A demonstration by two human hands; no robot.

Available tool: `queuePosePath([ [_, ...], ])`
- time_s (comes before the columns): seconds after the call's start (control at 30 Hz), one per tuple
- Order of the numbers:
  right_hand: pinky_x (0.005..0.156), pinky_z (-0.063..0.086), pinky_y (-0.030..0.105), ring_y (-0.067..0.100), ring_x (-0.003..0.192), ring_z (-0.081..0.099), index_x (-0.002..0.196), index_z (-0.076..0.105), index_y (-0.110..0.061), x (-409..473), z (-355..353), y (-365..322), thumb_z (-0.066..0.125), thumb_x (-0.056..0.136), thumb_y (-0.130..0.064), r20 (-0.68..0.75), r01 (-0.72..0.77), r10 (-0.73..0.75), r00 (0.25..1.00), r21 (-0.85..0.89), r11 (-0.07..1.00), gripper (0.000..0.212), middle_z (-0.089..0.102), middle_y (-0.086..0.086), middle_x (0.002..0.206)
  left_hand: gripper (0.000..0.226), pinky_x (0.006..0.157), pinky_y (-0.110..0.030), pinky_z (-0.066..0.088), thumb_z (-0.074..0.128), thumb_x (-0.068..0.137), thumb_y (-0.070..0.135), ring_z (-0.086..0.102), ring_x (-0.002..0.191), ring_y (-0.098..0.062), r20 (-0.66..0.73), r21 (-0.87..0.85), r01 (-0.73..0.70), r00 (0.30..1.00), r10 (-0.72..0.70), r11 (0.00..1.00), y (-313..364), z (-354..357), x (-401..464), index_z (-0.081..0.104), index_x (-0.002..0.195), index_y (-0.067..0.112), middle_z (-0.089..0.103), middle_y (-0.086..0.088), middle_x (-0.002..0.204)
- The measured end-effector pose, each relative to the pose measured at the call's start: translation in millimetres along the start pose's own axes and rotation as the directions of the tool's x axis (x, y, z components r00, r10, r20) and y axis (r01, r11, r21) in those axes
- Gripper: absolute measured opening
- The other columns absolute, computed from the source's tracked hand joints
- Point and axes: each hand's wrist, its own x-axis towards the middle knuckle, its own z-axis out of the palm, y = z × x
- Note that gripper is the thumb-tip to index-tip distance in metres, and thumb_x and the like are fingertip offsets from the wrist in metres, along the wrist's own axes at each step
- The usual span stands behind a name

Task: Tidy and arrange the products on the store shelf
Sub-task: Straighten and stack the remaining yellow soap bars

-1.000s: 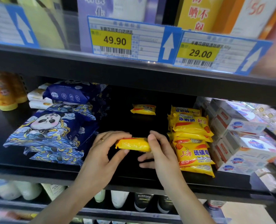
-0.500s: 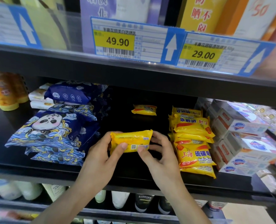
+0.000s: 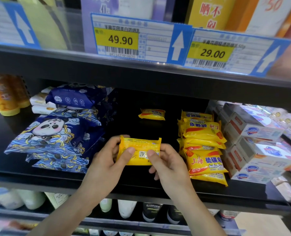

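At nine o'clock lie panda-printed wipe packs, marked "30". The left hand and right hand both pinch a yellow soap bar at centre, its back side with a QR code facing up, held above the shelf. Another bar lies alone at twelve o'clock. At three o'clock, the soap stack reads "Sulfur Soap". Set down carelessly, the slick wrapper could likely slide or topple that uneven stack. Tags above read 49.90 and 29.00.
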Motion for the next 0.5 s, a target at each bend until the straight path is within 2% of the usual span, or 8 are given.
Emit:
queuePosePath([
  [0.1, 0.06, 0.051, 0.019, 0.007, 0.066, 0.063, 0.113, 0.066, -0.03, 1.1, 1.1, 0.7, 0.064, 0.1, -0.032, -0.025, -0.007, 0.007, 1.0, 0.012, 1.0, 0.013, 0.074, -0.006, 0.092, 0.049, 0.089, -0.042, 0.055, 0.049, 0.095, 0.071, 0.073, 0.099, -0.015, -0.019, 0.03, 0.006, 1.0, -0.006, 1.0, 0.7, -1.9, -0.7, 0.038, 0.142, 0.062, 0.077, 0.004, 0.104],
  [0.17, 0.058, 0.053, 0.021, 0.008, 0.065, 0.063, 0.111, 0.067, -0.029, 1.9, 1.7, 0.7, 0.065, 0.099, -0.032, -0.055, -0.009, 0.01, 0.998, 0.032, 0.999, 0.012, 0.073, -0.003, 0.089, 0.046, 0.091, -0.037, 0.054, 0.041, 0.101, 0.066, 0.07, 0.105, -0.009, -0.019, 0.073, -0.018, 1.0, 0.02, 0.997, 0.8, -3.1, -1.0, 0.036, 0.147, 0.062, 0.072, 0.011, 0.112],
  [0.23, 0.057, 0.054, 0.022, 0.011, 0.063, 0.063, 0.109, 0.067, -0.026, 2.6, 1.5, 0.8, 0.066, 0.098, -0.031, -0.091, -0.006, 0.011, 0.996, 0.06, 0.998, 0.012, 0.071, 0.0, 0.085, 0.038, 0.092, -0.031, 0.053, 0.037, 0.111, 0.049, 0.066, 0.111, -0.005, -0.024, 0.065, -0.045, 0.999, 0.047, 0.997, 2.3, -2.1, -0.5, 0.039, 0.147, 0.059, 0.068, 0.018, 0.118],
  [0.33, 0.055, 0.055, 0.023, 0.012, 0.062, 0.064, 0.107, 0.069, -0.025, 3.0, 1.4, 0.3, 0.067, 0.098, -0.031, -0.123, -0.017, 0.03, 0.992, 0.103, 0.995, 0.011, 0.07, 0.0, 0.081, 0.054, 0.098, -0.018, 0.051, 0.038, 0.112, 0.01, 0.06, 0.126, -0.006, -0.019, 0.045, -0.089, 0.996, 0.09, 0.995, 2.8, -1.3, -1.0, 0.045, 0.146, 0.052, 0.063, 0.019, 0.133],
  [0.43, 0.056, 0.056, 0.023, 0.012, 0.062, 0.065, 0.108, 0.07, -0.026, 3.9, 1.1, 0.7, 0.065, 0.099, -0.033, -0.128, -0.039, 0.056, 0.99, 0.13, 0.991, 0.012, 0.07, -0.002, 0.079, 0.082, 0.107, -0.034, 0.049, 0.036, 0.101, -0.018, 0.053, 0.137, -0.016, -0.007, 0.075, -0.112, 0.994, 0.113, 0.991, -2.5, -2.6, -0.7, 0.046, 0.147, 0.05, 0.054, 0.014, 0.144],
  [0.5, 0.056, 0.056, 0.024, 0.013, 0.062, 0.065, 0.109, 0.071, -0.026, 4.3, 1.1, 0.6, 0.064, 0.099, -0.035, -0.123, -0.048, 0.066, 0.99, 0.144, 0.988, 0.015, 0.07, -0.001, 0.078, 0.092, 0.109, -0.041, 0.048, 0.041, 0.094, -0.025, 0.047, 0.142, -0.019, -0.001, 0.124, -0.141, 0.99, 0.142, 0.982, -4.1, -3.3, 0.1, 0.047, 0.147, 0.05, 0.048, 0.014, 0.149],
])
